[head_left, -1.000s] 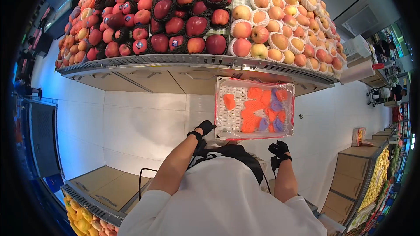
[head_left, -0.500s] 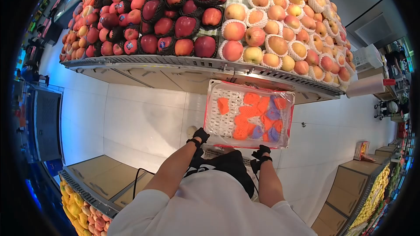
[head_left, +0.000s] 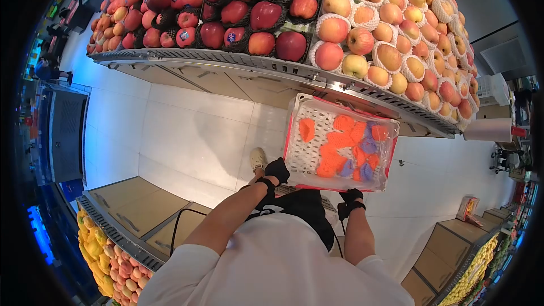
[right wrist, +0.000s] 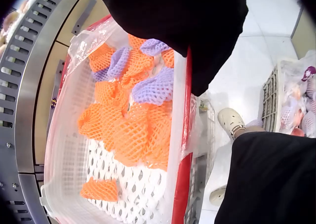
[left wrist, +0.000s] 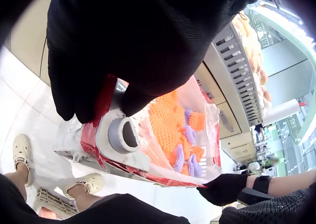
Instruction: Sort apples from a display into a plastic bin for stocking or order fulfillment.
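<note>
A white plastic basket with red-taped rim holds orange foam nets and purple foam nets. The black-gloved left hand grips its near left corner; in the left wrist view this hand has its fingers curled over the rim. At the near right side the right hand holds the rim, and the right wrist view shows that hand folded over the red edge. Part of each hand's fingers is hidden.
A metal-edged display of apples stands just beyond the basket. Below it are cabinet doors. Another crate with netted fruit is on the floor by the person's shoes. A second fruit stand is behind at left.
The right hand, apart from the basket a second ago, has come in to its near rim and taken hold. The left hand stays at the left corner. The head view has shifted.
</note>
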